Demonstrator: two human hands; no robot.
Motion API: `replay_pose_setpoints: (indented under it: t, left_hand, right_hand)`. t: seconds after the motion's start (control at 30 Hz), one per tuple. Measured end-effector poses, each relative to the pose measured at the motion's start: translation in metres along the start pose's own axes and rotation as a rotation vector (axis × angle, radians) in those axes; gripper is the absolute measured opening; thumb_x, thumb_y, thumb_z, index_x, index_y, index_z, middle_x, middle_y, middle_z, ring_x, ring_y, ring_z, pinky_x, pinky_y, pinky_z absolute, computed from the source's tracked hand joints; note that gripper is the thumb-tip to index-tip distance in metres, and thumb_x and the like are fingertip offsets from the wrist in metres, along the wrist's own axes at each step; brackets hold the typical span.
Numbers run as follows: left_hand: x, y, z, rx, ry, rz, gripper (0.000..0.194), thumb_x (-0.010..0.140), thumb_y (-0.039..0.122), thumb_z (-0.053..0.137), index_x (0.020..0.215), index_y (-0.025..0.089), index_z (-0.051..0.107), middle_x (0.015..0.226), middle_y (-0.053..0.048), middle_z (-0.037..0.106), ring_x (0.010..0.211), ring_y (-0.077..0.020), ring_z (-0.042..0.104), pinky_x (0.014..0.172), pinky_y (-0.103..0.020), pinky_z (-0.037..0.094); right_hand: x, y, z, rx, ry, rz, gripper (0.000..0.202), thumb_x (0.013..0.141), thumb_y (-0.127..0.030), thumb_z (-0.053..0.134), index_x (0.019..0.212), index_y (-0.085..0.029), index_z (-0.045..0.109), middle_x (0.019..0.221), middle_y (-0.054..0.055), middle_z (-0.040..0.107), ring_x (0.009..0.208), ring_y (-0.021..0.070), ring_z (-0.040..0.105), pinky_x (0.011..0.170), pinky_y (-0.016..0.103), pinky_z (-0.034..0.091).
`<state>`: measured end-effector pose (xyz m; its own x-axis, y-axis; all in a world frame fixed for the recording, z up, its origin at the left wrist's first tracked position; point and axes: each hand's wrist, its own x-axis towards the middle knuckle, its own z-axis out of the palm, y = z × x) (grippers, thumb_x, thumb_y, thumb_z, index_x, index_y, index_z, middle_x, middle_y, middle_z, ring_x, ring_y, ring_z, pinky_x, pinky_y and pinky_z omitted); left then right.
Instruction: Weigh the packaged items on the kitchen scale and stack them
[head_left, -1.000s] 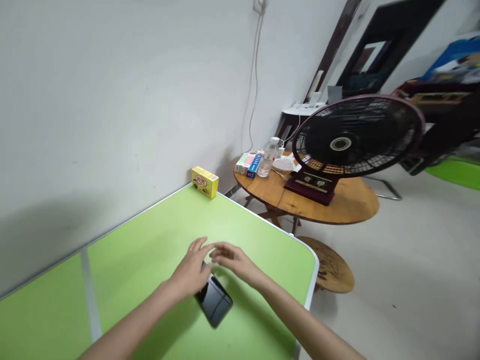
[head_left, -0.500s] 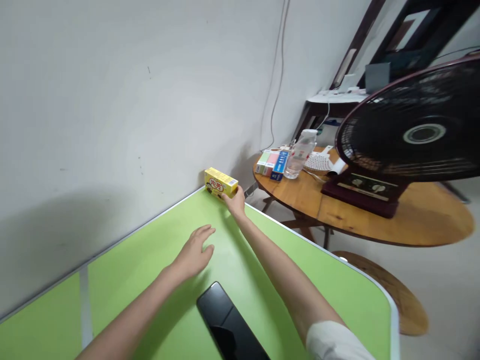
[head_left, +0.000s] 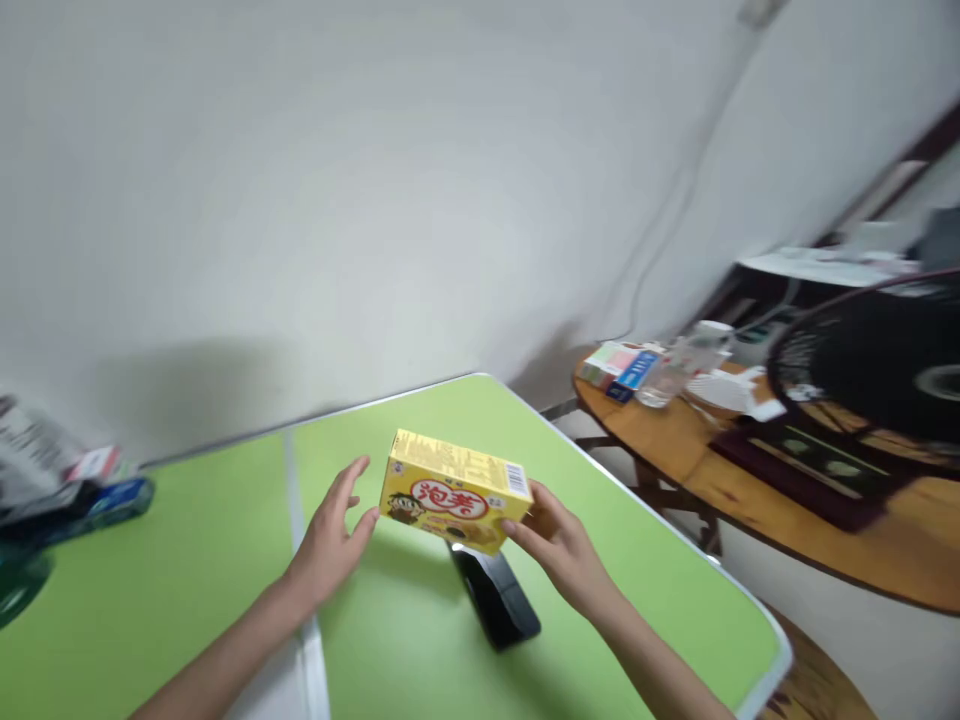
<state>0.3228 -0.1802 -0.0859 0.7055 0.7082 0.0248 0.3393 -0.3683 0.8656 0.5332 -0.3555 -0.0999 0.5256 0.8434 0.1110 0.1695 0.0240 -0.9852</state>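
A yellow snack box with red and white lettering and a barcode is held up above the green table, slightly tilted. My right hand grips its right end, thumb on the front face and fingers behind. My left hand is at the box's left end, thumb and fingers spread; the thumb tip comes close to the box, and whether it touches I cannot tell. Beneath the box lies a black phone, its far part hidden by the box.
Blurred packages and a green item sit at the table's left. To the right, a wooden table bears small boxes, a clear bottle and a black fan. A white wall runs behind.
My right hand has lifted the yellow box from the far corner and brought it nearer, over the phone. The view has swung left, bringing the packages into sight.
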Motion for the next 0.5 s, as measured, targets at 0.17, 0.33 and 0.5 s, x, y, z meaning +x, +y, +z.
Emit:
replay_pose_setpoints:
  t: [0.17, 0.33, 0.5]
  left_hand:
    - [-0.127, -0.003, -0.062, 0.067, 0.04, 0.076, 0.046, 0.088, 0.026, 0.043, 0.133, 0.024, 0.042, 0.137, -0.007, 0.047, 0.122, -0.0197, 0.048, 0.099, -0.034, 0.045]
    - [-0.223, -0.038, -0.091, 0.002, 0.251, -0.195, 0.044, 0.088, 0.032, 0.043, 0.131, 0.023, 0.047, 0.136, -0.008, 0.049, 0.115, -0.0215, 0.055, 0.094, -0.035, 0.05]
    - [-0.262, -0.089, -0.077, -0.129, 0.383, -0.356, 0.052, 0.087, 0.034, 0.044, 0.137, 0.02, 0.039, 0.143, -0.012, 0.04, 0.114, -0.0248, 0.057, 0.094, -0.042, 0.05]
  right_hand:
    - [-0.064, -0.035, 0.064, -0.085, -0.153, -0.005, 0.052, 0.079, -0.042, 0.062, 0.126, -0.024, 0.049, 0.131, 0.012, 0.054, 0.11, 0.0281, 0.057, 0.087, 0.039, 0.053]
    - [-0.095, -0.028, 0.148, -0.132, -0.334, -0.077, 0.049, 0.086, -0.036, 0.055, 0.133, -0.028, 0.044, 0.135, 0.008, 0.051, 0.12, 0.0266, 0.05, 0.098, 0.043, 0.046]
    - [-0.108, -0.001, 0.206, -0.133, -0.421, -0.022, 0.051, 0.09, -0.038, 0.047, 0.139, -0.028, 0.035, 0.141, 0.008, 0.045, 0.123, 0.0251, 0.047, 0.101, 0.044, 0.043]
